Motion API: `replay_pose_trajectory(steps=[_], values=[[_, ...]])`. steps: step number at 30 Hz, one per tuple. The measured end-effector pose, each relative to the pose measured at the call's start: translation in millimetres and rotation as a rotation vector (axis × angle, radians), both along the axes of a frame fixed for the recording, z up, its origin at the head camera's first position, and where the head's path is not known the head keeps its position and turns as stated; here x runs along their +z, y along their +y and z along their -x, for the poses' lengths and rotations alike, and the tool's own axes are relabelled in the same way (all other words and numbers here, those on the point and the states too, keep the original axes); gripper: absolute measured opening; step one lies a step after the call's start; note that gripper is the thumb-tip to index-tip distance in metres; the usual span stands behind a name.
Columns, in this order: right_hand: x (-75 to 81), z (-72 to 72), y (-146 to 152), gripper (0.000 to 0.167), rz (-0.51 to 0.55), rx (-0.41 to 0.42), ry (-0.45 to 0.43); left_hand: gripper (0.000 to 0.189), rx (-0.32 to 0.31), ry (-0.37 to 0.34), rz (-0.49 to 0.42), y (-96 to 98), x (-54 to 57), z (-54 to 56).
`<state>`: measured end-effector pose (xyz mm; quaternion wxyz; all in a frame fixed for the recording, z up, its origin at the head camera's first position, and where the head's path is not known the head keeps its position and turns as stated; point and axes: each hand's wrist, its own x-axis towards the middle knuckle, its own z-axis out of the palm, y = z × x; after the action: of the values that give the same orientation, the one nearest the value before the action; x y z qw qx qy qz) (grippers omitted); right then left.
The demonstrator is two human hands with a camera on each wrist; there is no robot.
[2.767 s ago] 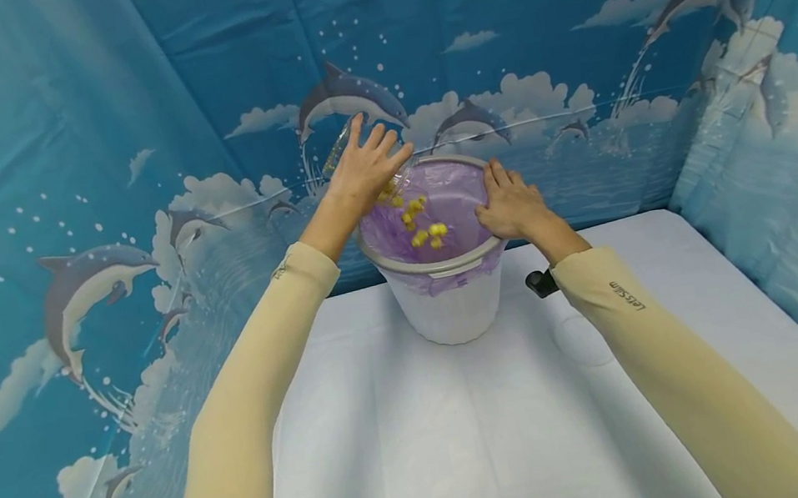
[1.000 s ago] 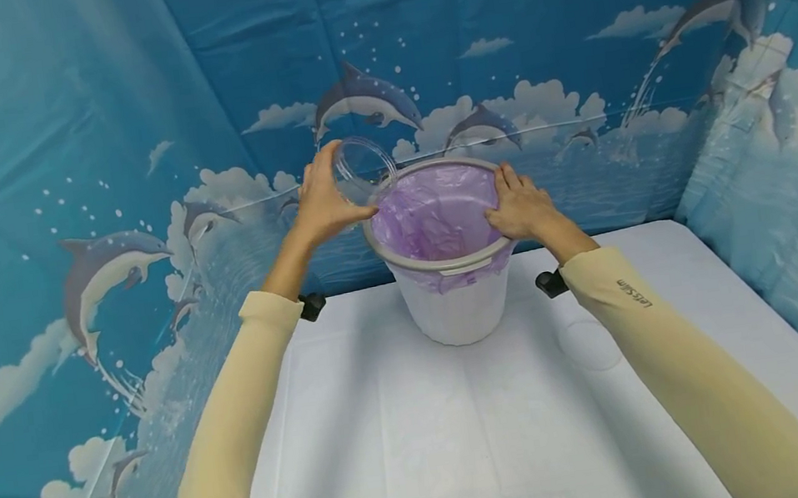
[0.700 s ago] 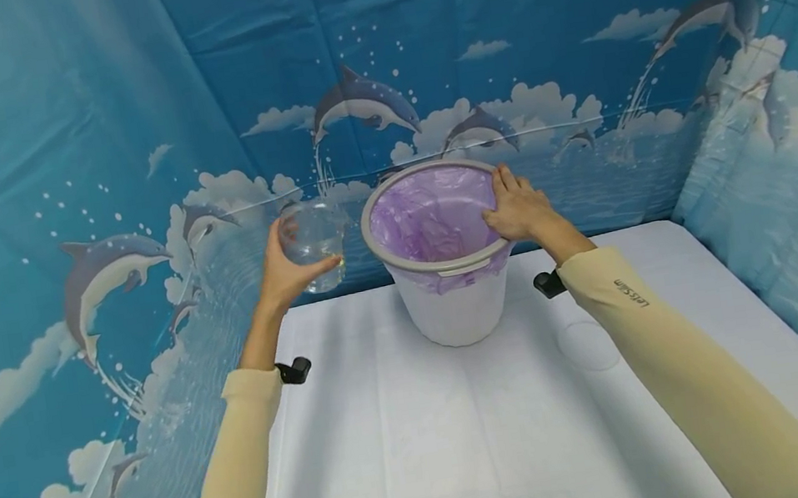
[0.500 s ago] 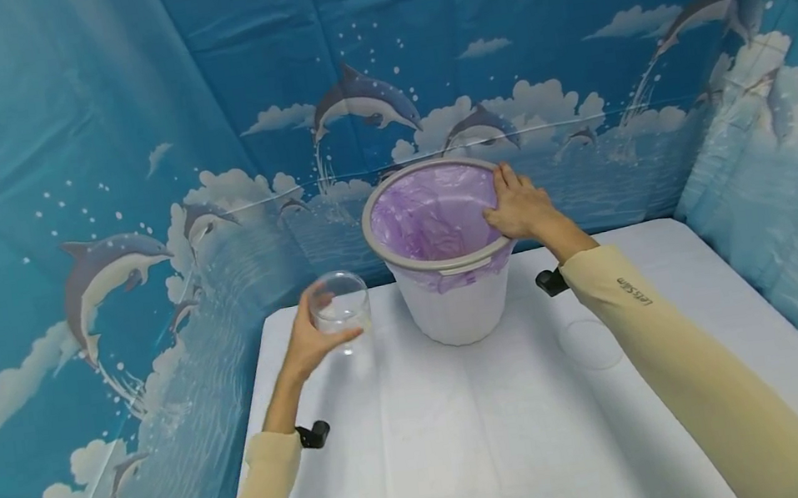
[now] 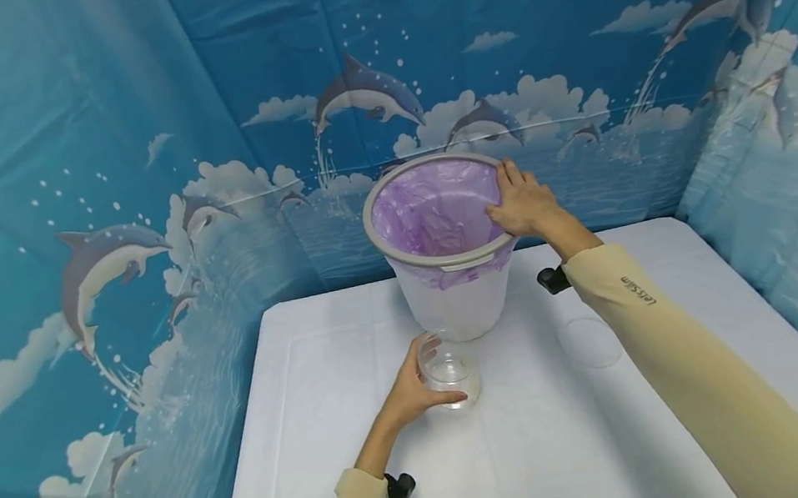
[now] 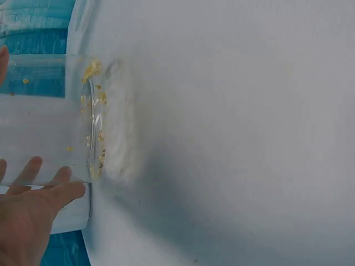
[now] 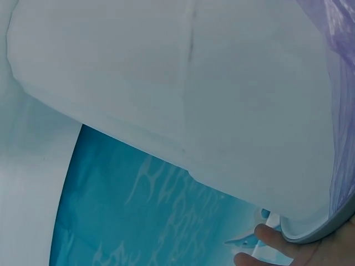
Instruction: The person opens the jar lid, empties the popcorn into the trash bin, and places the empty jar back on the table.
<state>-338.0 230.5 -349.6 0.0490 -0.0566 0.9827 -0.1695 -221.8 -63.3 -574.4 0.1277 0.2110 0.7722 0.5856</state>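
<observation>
My left hand (image 5: 410, 388) grips a clear plastic jar (image 5: 453, 370) in front of the bin, fingers and thumb around its side. The jar is upright and low over the table; whether its base touches I cannot tell. Yellow crumbs cling around the base of the jar (image 6: 47, 127) in the left wrist view. At the back, a white trash bin (image 5: 455, 300) lined with a purple bag (image 5: 432, 215) stands on the table. My right hand (image 5: 528, 205) holds its grey rim on the right, the thumb inside. The bin's bottom is hidden from view.
A clear round lid (image 5: 589, 342) lies flat on the white table (image 5: 547, 456), right of the bin. A dolphin-print curtain (image 5: 255, 74) hangs close behind the table and along both sides.
Yellow pieces fell from the tipped jar into the bin. My left hand then drew the jar left, turned it upright, and brought it down and right before the bin. The right hand stays on the rim.
</observation>
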Motion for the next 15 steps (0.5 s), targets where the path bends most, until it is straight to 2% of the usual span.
replay_pose_trajectory(steps=[3,8,13,15], values=[[0.1,1.6,-1.7,0.082,0.0,0.004,0.0,0.11,-0.033,0.002,-0.024,14.4,-8.1,-8.4],[-0.4,2.5,-2.1,0.082,0.001,0.013,-0.014,0.111,-0.027,-0.006,-0.017,29.3,-17.5,-20.0],[-2.3,3.6,0.2,0.083,0.006,0.021,-0.015,0.117,-0.015,-0.024,0.015,33.5,-20.6,-24.3],[-2.4,2.8,2.6,0.084,0.01,0.019,-0.017,0.122,-0.038,-0.037,0.041,33.1,-20.0,-24.3]])
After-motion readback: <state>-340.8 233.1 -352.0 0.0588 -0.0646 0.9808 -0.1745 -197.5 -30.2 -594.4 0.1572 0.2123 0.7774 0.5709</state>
